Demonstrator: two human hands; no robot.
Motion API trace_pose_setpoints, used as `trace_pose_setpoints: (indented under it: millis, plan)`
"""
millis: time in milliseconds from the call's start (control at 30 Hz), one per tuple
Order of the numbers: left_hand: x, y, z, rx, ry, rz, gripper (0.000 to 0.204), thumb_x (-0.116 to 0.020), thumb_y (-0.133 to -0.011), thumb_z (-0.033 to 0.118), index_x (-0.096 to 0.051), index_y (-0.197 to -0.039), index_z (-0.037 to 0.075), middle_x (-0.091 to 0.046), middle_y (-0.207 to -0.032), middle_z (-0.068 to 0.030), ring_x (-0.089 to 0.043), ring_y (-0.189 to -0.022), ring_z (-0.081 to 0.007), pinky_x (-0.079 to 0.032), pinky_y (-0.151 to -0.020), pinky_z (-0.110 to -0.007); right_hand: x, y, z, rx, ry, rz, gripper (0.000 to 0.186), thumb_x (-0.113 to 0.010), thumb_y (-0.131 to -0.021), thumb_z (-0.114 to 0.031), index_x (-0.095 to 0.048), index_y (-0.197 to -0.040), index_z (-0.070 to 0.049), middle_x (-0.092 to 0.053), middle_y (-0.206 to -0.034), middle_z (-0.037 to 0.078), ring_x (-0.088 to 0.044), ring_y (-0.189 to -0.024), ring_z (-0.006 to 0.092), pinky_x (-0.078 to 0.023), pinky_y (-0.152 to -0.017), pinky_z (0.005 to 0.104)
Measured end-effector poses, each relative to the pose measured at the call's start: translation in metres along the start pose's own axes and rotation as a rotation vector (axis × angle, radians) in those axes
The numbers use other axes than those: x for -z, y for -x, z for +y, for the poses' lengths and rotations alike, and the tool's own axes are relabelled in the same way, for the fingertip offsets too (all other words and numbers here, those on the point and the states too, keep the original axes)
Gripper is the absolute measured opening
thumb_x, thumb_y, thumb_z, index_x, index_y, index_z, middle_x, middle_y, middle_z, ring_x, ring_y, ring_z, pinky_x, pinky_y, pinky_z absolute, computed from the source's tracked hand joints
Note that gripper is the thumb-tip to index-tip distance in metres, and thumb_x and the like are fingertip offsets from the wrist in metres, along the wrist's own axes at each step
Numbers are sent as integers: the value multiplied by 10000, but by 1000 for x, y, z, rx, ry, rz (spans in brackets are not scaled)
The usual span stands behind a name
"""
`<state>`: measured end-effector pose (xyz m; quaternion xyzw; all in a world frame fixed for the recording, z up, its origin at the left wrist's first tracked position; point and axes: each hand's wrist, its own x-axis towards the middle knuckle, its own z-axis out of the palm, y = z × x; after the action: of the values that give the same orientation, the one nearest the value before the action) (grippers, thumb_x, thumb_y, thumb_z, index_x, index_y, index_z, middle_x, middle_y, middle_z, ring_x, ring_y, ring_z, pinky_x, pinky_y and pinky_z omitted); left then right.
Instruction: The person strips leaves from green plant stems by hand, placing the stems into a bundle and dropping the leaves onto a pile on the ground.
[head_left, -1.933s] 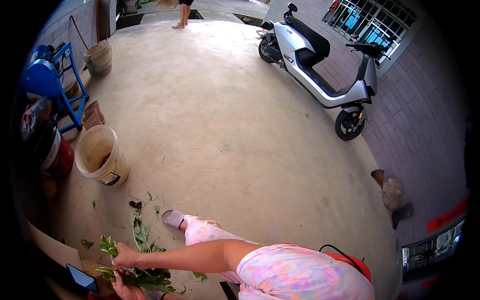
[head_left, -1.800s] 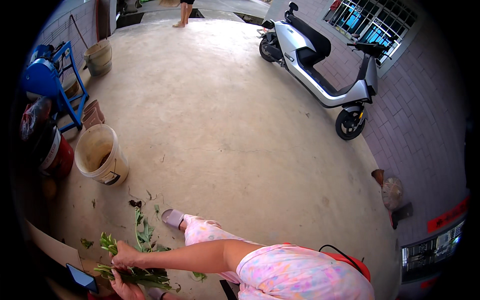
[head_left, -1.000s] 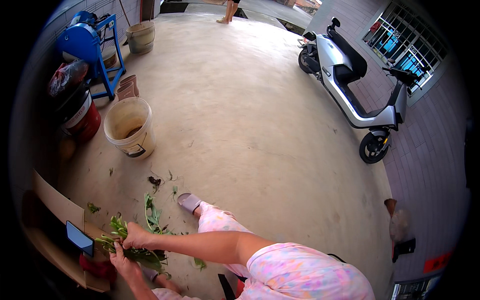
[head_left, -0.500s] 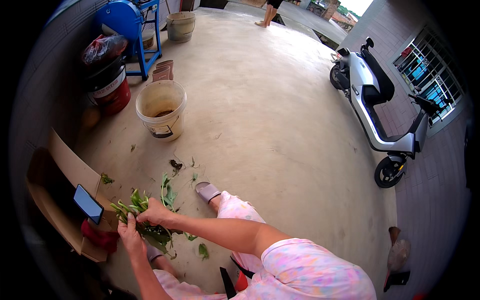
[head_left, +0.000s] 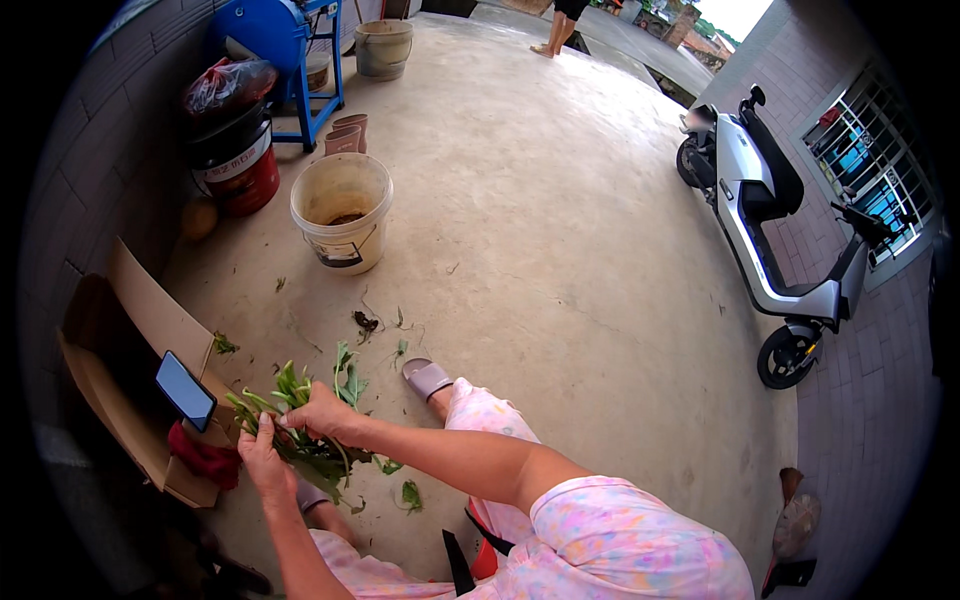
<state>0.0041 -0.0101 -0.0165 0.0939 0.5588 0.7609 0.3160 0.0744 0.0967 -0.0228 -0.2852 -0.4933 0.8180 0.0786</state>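
Note:
A bunch of leafy green stems (head_left: 318, 462) is held between my hands, low and left of the middle. My left hand (head_left: 264, 458) grips the stems from the left, its thumb up against them. My right hand (head_left: 322, 412) is closed on the same bunch from the right, fingers wrapped over the stalks. Pale green cut ends stick up past the fingers, and broad leaves hang below. Part of the bunch is hidden behind my right hand and wrist.
Left of my hands stands an open cardboard box (head_left: 165, 315) with a phone (head_left: 186, 390) and a dark red cloth (head_left: 205, 458). A white bucket (head_left: 342, 215) is ahead, scattered leaves (head_left: 350, 380) on the floor. A scooter (head_left: 760, 230) is parked right; a person's legs (head_left: 560, 28) show far off.
The view has shifted slightly, so the surroundings sit a little further right. Both hands still grip the bunch; my right hand has moved slightly along the stems.

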Motion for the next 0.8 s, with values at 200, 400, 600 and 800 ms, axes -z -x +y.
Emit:
trace_pose_setpoints:
  millis: [200,400,600,800]
  plan:
    - [10,-6,-3,29,-33,-15,39,-517,-837,105,-518,-843,66,-550,-706,2,-463,-530,-65,-361,-460,-192,-2,1,-6,15,7,-12,88,-625,-679,-60,-547,-698,-25,-503,-555,0,-398,-401,68,-303,-360,214]
    - [0,-5,-2,26,-47,16,39,-519,-835,103,-518,-847,67,-548,-703,2,-458,-525,-63,-362,-456,-194,2,4,-8,16,-11,-21,85,-624,-679,-57,-546,-691,-26,-505,-557,-1,-399,-403,65,-301,-361,213]
    - [3,-7,-5,11,-47,-8,42,-522,-837,111,-516,-840,69,-541,-701,9,-455,-524,-63,-364,-454,-199,7,0,-4,50,-14,-41,94,-627,-678,-74,-545,-689,-30,-501,-554,-3,-401,-398,66,-305,-360,215]
    - [0,-8,-4,38,-51,-14,44,-519,-840,115,-514,-833,71,-531,-688,16,-454,-520,-64,-363,-454,-201,9,0,-8,23,-20,40,97,-622,-676,-81,-538,-678,-33,-482,-538,-5,-393,-385,69,-304,-354,221]
